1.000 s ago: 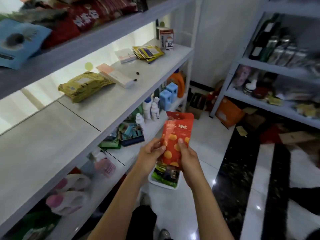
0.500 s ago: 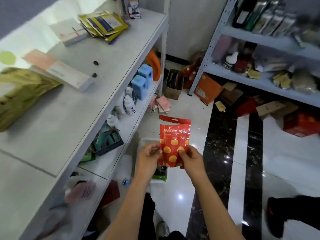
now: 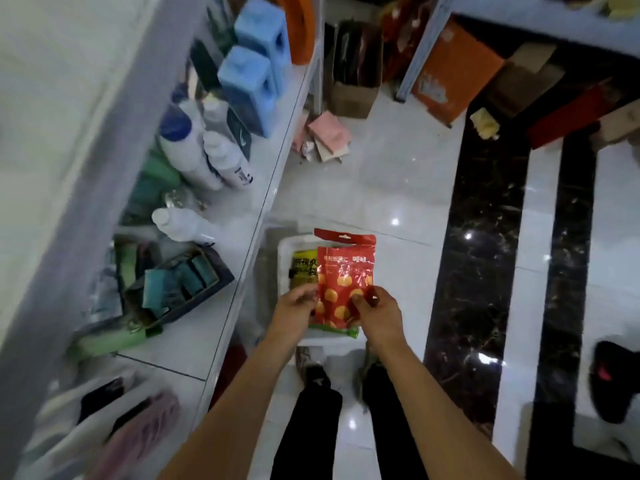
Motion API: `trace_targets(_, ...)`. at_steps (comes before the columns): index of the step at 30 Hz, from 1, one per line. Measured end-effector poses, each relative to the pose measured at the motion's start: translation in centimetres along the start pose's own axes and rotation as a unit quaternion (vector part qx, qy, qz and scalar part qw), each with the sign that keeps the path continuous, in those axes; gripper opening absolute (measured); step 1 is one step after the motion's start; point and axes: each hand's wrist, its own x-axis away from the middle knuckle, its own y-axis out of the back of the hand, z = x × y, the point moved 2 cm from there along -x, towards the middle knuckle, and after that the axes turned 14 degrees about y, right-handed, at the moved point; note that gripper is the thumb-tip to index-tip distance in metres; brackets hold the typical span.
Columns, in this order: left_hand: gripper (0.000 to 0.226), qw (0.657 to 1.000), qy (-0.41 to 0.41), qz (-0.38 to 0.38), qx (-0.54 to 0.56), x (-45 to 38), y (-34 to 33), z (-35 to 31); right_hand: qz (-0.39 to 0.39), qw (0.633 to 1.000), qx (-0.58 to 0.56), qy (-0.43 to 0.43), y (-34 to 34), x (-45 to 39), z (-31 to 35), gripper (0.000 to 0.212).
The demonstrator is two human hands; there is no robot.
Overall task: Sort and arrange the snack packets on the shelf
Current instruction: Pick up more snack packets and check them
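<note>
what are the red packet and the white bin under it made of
Red packet: seemingly glossy plastic film, given its sheen and crinkled face. White bin: probably smooth rigid plastic, judging by its moulded rim; blur leaves that uncertain.

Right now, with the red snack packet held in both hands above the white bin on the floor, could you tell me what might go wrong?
1. The left hand and right hand only pinch the red packet at its lower edges, so it could slip into the white bin.
2. The bin sits on the floor right by the person's feet; a step forward might kick it.
3. The pink boxes lying on the floor could trip someone.
</note>
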Motion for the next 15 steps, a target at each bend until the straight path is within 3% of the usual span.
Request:
trace_targets(8,0.022,0.986,0.156,-0.046,0.045,-16.7,0.7,6.1,0.076,0.995,0.048,-0.041,-10.5,-10.1,-12.2,0.029)
trace_targets(15,0.017,0.979,0.174,-0.084,0.069,-28.3,1.8,10.6,0.125,0.991,0.049,-0.003,-18.1,-18.2,-20.3,0.037)
